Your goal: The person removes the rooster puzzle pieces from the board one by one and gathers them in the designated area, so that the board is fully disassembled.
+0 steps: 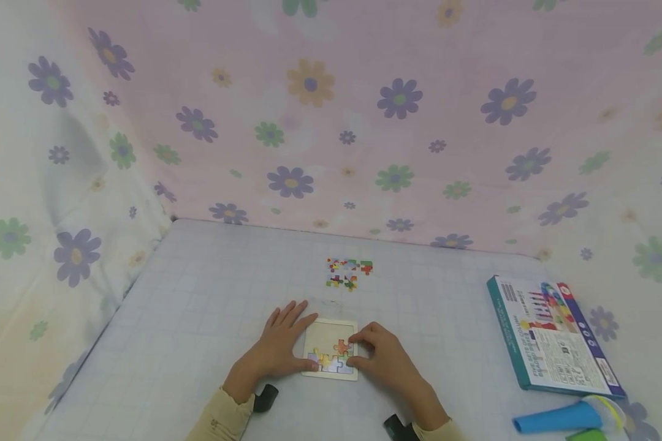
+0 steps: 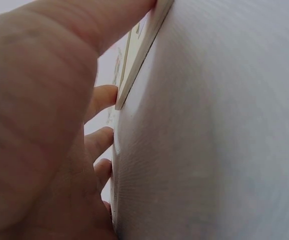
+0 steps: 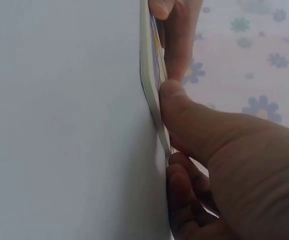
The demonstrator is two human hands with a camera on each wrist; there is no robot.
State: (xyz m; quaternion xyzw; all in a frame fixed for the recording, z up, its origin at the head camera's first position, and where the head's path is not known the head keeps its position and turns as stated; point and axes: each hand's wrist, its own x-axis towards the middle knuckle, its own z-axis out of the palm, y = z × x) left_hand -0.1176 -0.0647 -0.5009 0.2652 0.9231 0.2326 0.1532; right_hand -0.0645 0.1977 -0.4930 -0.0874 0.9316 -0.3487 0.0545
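A shallow wooden puzzle tray [image 1: 331,375] lies on the table, its lower part filled with joined jigsaw pieces [image 1: 328,362]. My left hand [image 1: 280,346] rests along the tray's left side with spread fingers, the thumb over the lower left corner and the index finger at the upper one. In the left wrist view the thumb [image 2: 59,30] lies across the tray's rim. With curled fingers, my right hand [image 1: 385,358] holds a reddish puzzle piece [image 1: 342,347] by the tray's right edge. The right wrist view shows the thumb [image 3: 177,100] on the tray; its fingertips partly hide the piece.
Several loose puzzle pieces [image 1: 342,282] lie beyond the tray. At the right are a flat printed box [image 1: 557,343], a blue toy microphone [image 1: 563,418] and a green object [image 1: 586,435] cut off by the frame. Flowered cloth [image 1: 342,153] stands behind the table.
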